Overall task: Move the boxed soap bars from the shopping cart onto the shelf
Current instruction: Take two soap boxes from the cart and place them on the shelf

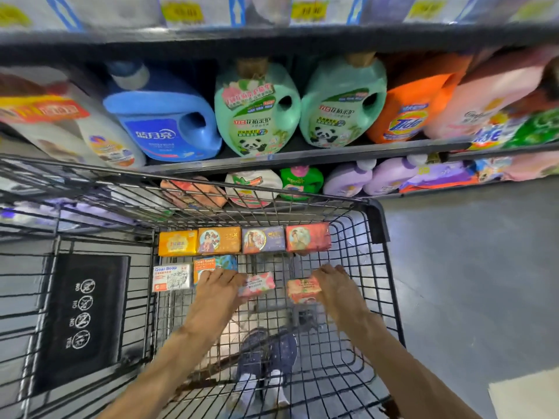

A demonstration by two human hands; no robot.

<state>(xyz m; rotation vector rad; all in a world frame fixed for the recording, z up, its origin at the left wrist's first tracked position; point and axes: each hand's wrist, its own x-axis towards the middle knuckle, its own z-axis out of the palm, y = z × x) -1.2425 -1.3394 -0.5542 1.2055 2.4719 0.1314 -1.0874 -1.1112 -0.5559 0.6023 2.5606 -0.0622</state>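
Fingers of the left hand grip a pink box, the right hand an orange box; lift both straight over the cart rim.

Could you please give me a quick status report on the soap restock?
Left hand grips pink soap box. Right hand grips orange soap box. Both boxes low in cart. Nothing blocking.

This is a shop, the laundry aisle of a supermarket. A black wire shopping cart stands against a dark metal shelf stocked with rows of detergent jugs: a blue jug, two green panda-label jugs and an orange Tide jug. Above that shelf, yellow price tags line the next shelf's edge. Below it, purple bottles fill another tier. Beside the cart lies a grey concrete floor.
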